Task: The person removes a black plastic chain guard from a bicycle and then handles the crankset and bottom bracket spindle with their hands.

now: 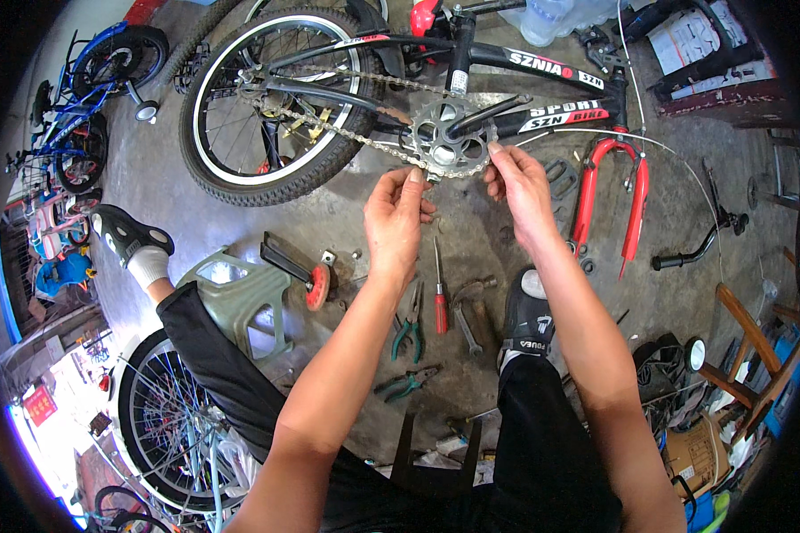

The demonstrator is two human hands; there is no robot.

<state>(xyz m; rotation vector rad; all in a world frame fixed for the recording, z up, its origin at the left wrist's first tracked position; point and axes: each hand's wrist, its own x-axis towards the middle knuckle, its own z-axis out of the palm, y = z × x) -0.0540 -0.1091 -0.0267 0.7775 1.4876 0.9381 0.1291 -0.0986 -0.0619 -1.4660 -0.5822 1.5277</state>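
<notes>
A: Left hand (393, 220)?
B: Pinches the knobbly metal chain (351, 135) at the round, toothed chainring's (436, 114) lower rim.
A: Right hand (520, 188)?
B: Fingers curl near that rim; whether they grip chain, I can't tell.
A: Floor (468, 218)?
B: Scuffed grey concrete.

Your right hand (523, 188) covers part of the chain (364, 140); just beyond, the crank (493, 115) hides part of the chainring (441, 112).
</notes>
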